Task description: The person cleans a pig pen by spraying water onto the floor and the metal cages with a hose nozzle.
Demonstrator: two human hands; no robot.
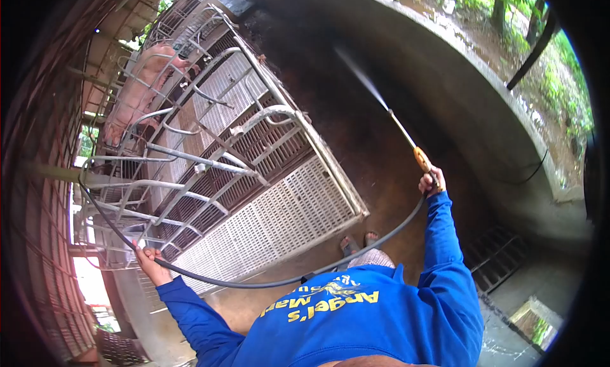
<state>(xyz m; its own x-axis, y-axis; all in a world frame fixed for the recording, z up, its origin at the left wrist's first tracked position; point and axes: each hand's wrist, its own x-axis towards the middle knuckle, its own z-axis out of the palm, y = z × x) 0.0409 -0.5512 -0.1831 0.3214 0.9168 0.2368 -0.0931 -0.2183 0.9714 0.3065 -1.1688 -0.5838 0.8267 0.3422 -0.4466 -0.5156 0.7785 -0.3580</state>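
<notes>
My right hand [432,181] is closed around the grip of a pressure washer gun [420,157], orange at the handle with a thin metal lance. A white jet of spray [365,81] leaves its tip toward the dark floor by the wall. From the gun a grey hose [305,277] sags across the front of my body. At the left, my left hand [151,264] grips that hose with fingers wrapped round it, and the hose runs on up past the metal bars.
A raised farrowing crate [267,208] with slatted panels and bent metal bars fills the left. Inside it a pink pig [140,91] lies behind the bars. A low concrete wall [502,126] curves along the right. A metal grate [499,256] is at lower right.
</notes>
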